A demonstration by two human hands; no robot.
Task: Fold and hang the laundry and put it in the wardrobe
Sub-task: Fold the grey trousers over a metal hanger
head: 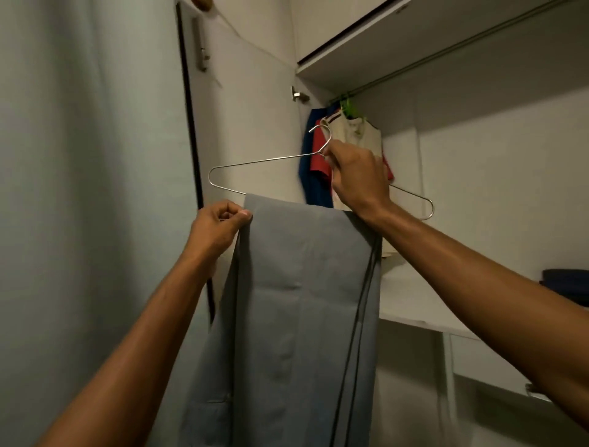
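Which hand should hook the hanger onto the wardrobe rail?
Right. The right hand grips the wire hanger below its hook, nearest the rail. The left hand only pinches the grey trousers edge.

We see the grey trousers point(296, 303) only down to the picture's bottom edge, so their lower ends are cut off. The right hand point(357, 178) covers the middle of the wire hanger point(255, 162), and the cloth hides most of its lower bar. The left hand point(220, 226) has its fingertips curled out of sight at the cloth's edge. The hanging clothes point(318, 159) in the wardrobe are partly behind that right hand and blurred. A dark folded pile point(565, 282) runs off the right edge. The brown thing point(201, 3) at the top is cut off; we cannot tell what it is.
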